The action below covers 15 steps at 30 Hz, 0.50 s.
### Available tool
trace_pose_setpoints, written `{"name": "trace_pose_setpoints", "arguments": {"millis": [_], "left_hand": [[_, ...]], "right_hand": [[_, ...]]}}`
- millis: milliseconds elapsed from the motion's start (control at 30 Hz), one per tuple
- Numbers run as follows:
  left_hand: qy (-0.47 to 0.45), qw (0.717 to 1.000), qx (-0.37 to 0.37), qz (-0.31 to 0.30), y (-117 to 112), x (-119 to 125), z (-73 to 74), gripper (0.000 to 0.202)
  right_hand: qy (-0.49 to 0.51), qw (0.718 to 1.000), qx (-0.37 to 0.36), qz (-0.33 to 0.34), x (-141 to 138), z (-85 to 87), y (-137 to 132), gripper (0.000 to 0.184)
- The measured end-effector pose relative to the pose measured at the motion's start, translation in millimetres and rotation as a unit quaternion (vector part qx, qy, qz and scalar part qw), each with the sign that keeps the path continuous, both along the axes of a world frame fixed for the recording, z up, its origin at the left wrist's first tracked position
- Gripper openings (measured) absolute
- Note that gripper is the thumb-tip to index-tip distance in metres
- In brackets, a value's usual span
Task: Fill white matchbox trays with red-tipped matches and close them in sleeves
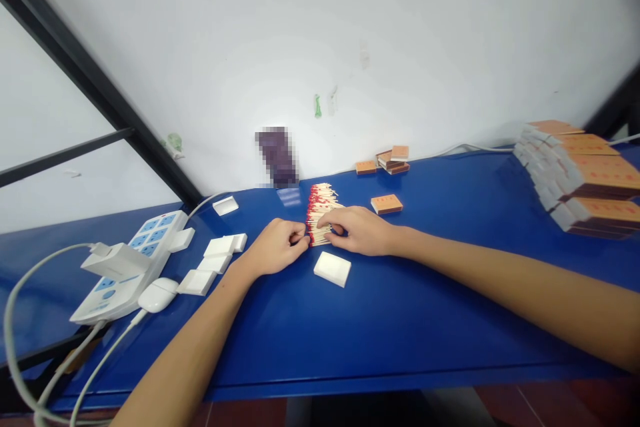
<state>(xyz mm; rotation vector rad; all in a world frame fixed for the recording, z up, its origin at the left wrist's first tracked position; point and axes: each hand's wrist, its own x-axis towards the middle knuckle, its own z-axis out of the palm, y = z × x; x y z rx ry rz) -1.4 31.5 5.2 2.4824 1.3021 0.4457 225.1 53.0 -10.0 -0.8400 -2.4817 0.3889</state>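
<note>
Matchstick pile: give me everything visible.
The matchsticks form a dense, loosely aligned strip: pale, wood-looking sticks with red heads, too many to count. They lie on the blue table, just beyond a white matchbox tray, running toward the wall. Most heads line the left edge; some red shows mid-strip. The left hand's fingertips sit against or beside that edge; the right hand's fingers reach over the sticks' other ends.

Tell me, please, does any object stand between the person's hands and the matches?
Nothing visible stands in the way. The right hand is over the matches, and the left hand is beside their red heads. The white tray lies nearer the person, not between.
</note>
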Motion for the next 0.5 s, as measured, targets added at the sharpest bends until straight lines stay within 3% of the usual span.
{"name": "trace_pose_setpoints", "arguments": {"millis": [500], "left_hand": [[0.035, 0.999, 0.014, -0.010, 0.8, -1.8, -2.2, 0.033]], "right_hand": [[0.000, 1.000, 0.013, 0.015, -0.4, -1.6, 0.9, 0.028]]}}
